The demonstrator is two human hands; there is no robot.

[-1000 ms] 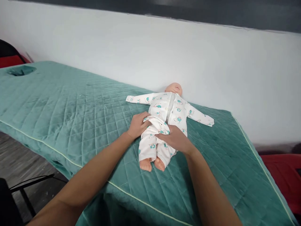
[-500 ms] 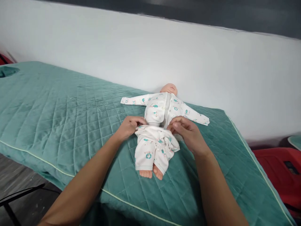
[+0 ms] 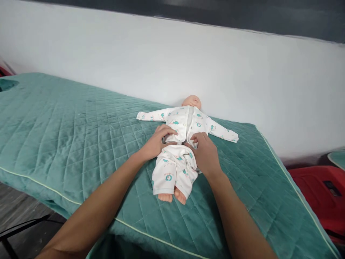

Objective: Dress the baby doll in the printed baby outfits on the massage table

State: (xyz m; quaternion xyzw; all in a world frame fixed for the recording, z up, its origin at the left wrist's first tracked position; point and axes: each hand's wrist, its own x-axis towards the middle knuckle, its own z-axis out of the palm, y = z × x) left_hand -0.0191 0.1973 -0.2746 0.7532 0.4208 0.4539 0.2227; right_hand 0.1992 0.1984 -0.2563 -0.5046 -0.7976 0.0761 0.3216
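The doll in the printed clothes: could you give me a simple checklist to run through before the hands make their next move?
1. Doll lying on the green quilted cover: ok.
2. Left hand touching the lower part of the jacket: ok. Whether it grips firmly: cannot tell.
3. Right hand at the jacket's other front panel: ok. Its grip: cannot tell.
4. Jacket front closed: not ok; a gap runs down the middle.
5. Trousers smooth at the waist: not ok; the cloth is bunched.
6. Both feet showing below the trouser cuffs: ok.
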